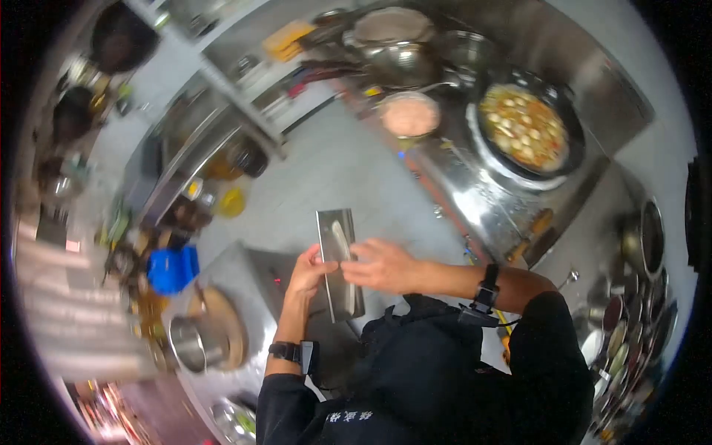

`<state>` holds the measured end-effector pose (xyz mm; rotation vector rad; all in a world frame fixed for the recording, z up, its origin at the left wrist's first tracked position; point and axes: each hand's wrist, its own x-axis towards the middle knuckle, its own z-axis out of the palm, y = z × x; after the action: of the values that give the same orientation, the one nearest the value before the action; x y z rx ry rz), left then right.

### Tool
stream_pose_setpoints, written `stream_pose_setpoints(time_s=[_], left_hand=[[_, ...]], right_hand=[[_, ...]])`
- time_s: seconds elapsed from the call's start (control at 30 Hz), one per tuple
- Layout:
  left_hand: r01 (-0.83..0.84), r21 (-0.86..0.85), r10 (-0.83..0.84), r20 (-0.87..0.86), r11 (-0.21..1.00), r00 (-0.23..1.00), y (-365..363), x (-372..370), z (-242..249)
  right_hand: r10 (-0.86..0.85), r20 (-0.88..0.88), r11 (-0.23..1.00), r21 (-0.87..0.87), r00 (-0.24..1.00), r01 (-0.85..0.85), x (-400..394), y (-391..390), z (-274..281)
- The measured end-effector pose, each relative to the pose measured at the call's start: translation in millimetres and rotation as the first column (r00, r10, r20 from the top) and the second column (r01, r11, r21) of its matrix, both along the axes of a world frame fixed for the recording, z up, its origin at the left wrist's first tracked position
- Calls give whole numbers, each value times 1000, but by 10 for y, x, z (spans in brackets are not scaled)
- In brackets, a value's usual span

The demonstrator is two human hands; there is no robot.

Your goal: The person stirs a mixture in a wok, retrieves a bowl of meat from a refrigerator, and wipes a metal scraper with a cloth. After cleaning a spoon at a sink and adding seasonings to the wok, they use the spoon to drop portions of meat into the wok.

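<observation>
Held in front of my body is a long, narrow rectangular metal tray [321, 230], its shiny face showing a pale lengthwise streak. My left hand [308, 272] is closed on its left edge, thumb laid across the face. From the right, my right hand [380, 265] curls its fingers over the middle of the tray, at the right edge; these fingers are slightly blurred. Both wrists wear black straps with small devices. Below the tray are my dark clothes.
At upper right, a wok [523, 127] of food in broth sits on the steel stove. A bowl of pinkish contents [409, 115] stands at the stove's edge. Lower left, a metal pot [189, 343] rests by a round wooden board [226, 319]. A blue container [172, 268] is farther left.
</observation>
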<state>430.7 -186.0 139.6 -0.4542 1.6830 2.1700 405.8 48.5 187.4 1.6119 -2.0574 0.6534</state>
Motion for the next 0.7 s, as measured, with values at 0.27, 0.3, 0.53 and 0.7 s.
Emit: stream_pose_setpoints(time_s=[0.27,0.3,0.53,0.7], left_hand=[[715,109,-722,149,691,675,595,-1192,-443],[807,132,-817,147,575,558,645,-1374,-447],[442,-204,-478,-182,873,859,710,-2830,-219],[370,-172,-409,-379,913,830,861,-2916,-395]], right_hand=[[-131,176,972,217,976,91,-268,226,-567],[-158,198,976,183,967,121,-302,265,-599],[-856,278,512,345,436,787,-326,731,-570],[-979,201,74,507,-34,859,-658,1141,-602]])
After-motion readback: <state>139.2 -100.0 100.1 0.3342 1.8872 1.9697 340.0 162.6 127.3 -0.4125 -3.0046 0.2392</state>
